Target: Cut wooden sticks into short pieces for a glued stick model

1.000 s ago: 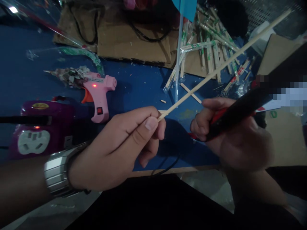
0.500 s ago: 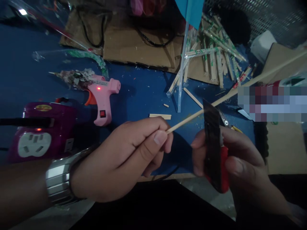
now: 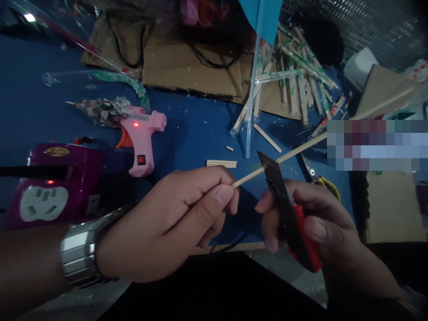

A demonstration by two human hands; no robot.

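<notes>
My left hand (image 3: 187,218), with a metal watch at its wrist, pinches the end of a thin wooden stick (image 3: 301,145) between thumb and fingers. The stick slants up to the right, past the knife. In my right hand (image 3: 321,227) is a utility knife (image 3: 302,232) with a red handle and a wide dark blade, tilted up to the left. Its blade crosses the stick close to the tip; whether it touches is hard to tell. Behind my left hand lie several short cut sticks (image 3: 221,163) side by side, with a tiny stick piece (image 3: 229,148) above them.
A pink glue gun (image 3: 142,138) with a lit red light lies left, above a purple power socket box (image 3: 60,187). Wrapped chopsticks (image 3: 294,84) are heaped on cardboard (image 3: 190,67) at the back. Yellow-handled scissors (image 3: 312,171) and a flat wooden stick (image 3: 267,138) lie right.
The knife has tilted left, and its blade has moved along the stick closer to my left hand. My left hand keeps its pinch. The view has shifted slightly.
</notes>
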